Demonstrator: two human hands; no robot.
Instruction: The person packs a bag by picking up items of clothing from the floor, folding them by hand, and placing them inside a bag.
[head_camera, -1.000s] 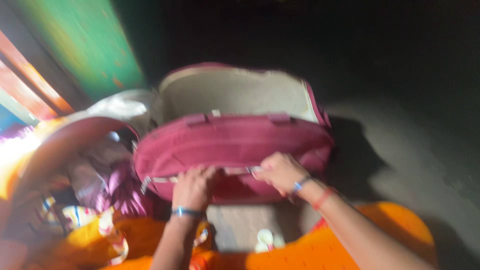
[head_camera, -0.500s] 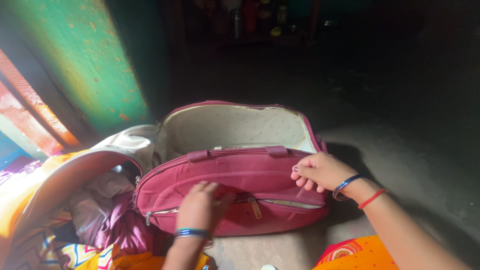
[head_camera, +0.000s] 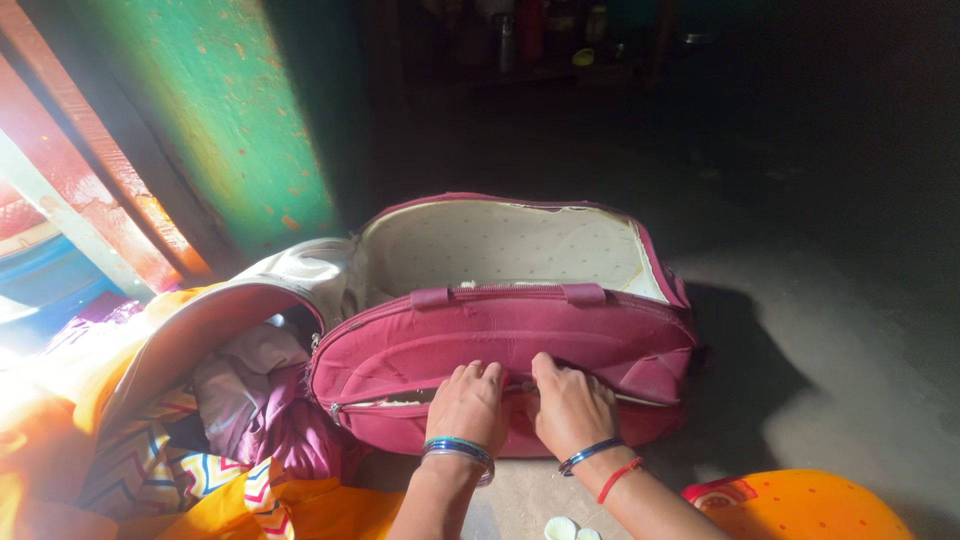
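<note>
A maroon travel bag (head_camera: 500, 340) lies on the floor with its lid (head_camera: 510, 245) folded back, showing a cream dotted lining. My left hand (head_camera: 468, 403) rests on the bag's front panel at the zipped pocket, fingers bent onto the fabric. My right hand (head_camera: 572, 405) presses beside it on the same pocket, thumb pointing up. Both wrists wear bangles. The pocket's zipper gapes slightly to the left of my left hand. Whether either hand pinches the zipper pull is hidden.
A second open bag (head_camera: 200, 340) with maroon clothes (head_camera: 265, 400) sits at the left. Orange cloth (head_camera: 800, 505) covers my lap. A green wall (head_camera: 250, 120) and red door frame (head_camera: 90, 190) stand at the left. The room beyond is dark.
My right hand has come down from the bag's right end to the front pocket, close beside my left hand. The view has tilted and steadied.
</note>
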